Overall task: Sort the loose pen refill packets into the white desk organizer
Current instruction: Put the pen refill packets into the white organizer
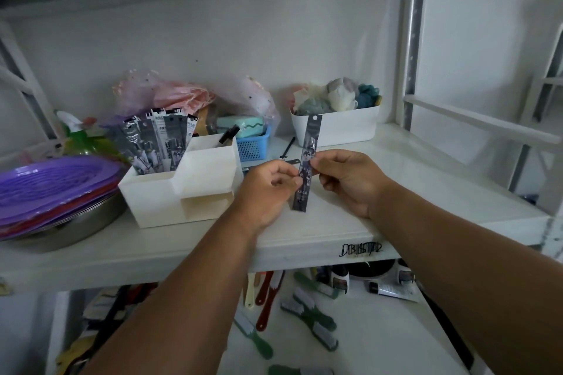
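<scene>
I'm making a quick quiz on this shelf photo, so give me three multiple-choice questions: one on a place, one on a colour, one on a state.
1. Where do the sorted grey refill packets stand?
A. white plastic desk organizer
B. small blue mesh basket
C. white fabric-filled tub

2. What colour are the stacked slotted plates on top?
A. green
B. purple
C. yellow

3. How is the long dark refill packet held?
A. lying on shelf
B. one hand only
C. pinched by left hand and right hand

A: they rise from its rear compartment.
B: the top plate shows purple.
C: fingers meet it from both sides.
</scene>
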